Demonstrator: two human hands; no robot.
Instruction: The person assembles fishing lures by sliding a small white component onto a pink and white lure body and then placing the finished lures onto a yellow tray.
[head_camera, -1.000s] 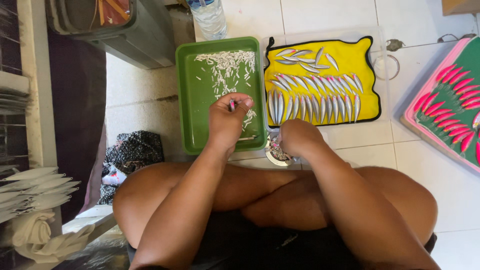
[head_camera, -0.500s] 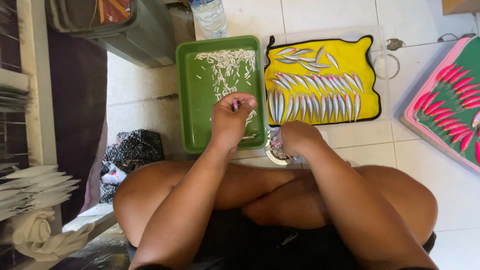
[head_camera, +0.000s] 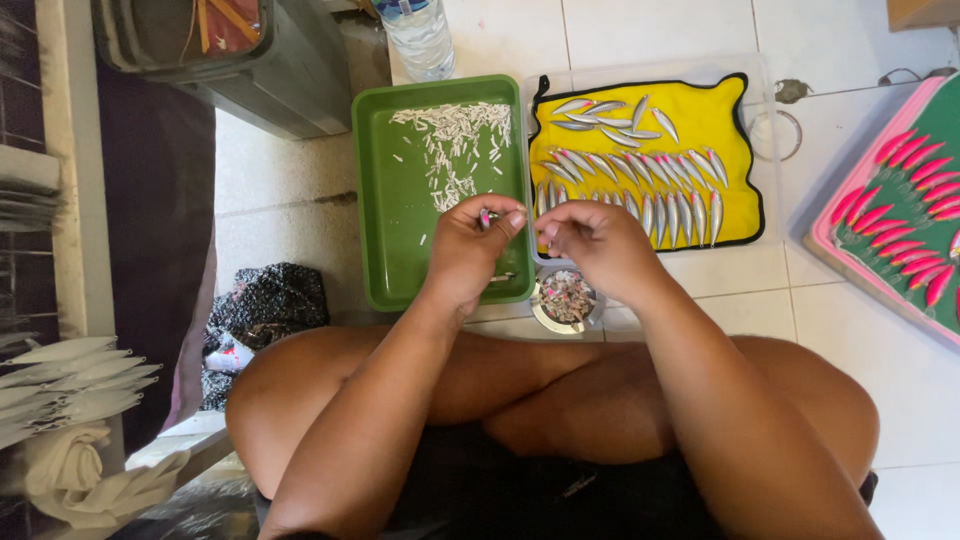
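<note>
Left hand (head_camera: 468, 240) pinches small silver-pink lure piece (head_camera: 486, 216) over green plastic tray (head_camera: 400, 215); right hand (head_camera: 590, 238) fingers curled just beside it, contents unclear; likely assembly step; next needs fine alignment.

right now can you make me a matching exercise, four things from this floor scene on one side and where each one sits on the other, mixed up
Things:
1. green tray
2. yellow mat
3. small round dish
4. water bottle

Places:
A. at the top edge of the picture, beyond the tray
B. close to the knees, under the right hand
C. under the left hand, scattered with small white bits
D. right of the tray, covered in rows of silver fish-shaped lures

Pairs: 1-C, 2-D, 3-B, 4-A
</note>
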